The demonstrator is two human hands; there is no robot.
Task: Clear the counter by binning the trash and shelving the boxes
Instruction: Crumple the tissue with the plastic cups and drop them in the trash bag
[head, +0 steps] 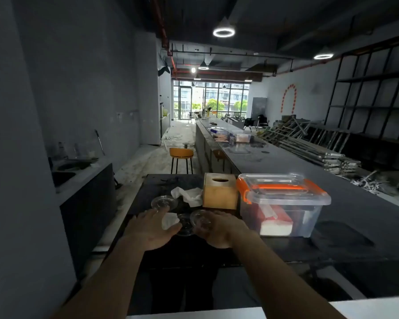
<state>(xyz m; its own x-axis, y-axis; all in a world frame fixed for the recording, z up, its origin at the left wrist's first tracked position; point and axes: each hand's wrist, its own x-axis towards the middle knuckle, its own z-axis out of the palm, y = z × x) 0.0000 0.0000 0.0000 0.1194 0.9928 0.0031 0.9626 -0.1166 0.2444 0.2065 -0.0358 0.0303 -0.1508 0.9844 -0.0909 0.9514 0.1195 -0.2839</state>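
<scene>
On the dark counter (346,203) my right hand (219,229) grips a clear plastic cup lid (202,218). My left hand (151,229) is spread open beside it, fingertips touching a second clear lid or cup (184,225) and a crumpled white tissue (169,221). Another clear lid (164,202) lies just beyond my left hand. A larger crumpled tissue (189,194) rests behind it, against a wooden tissue box (219,191). To the right stands a clear storage box with orange latches (281,204), holding red and white items.
The counter runs far ahead, with more clear boxes (230,135) on it. An orange stool (181,157) stands in the aisle to the left. A sink unit (74,171) lines the left wall. Black shelving (376,93) and piled metal frames (309,143) fill the right side.
</scene>
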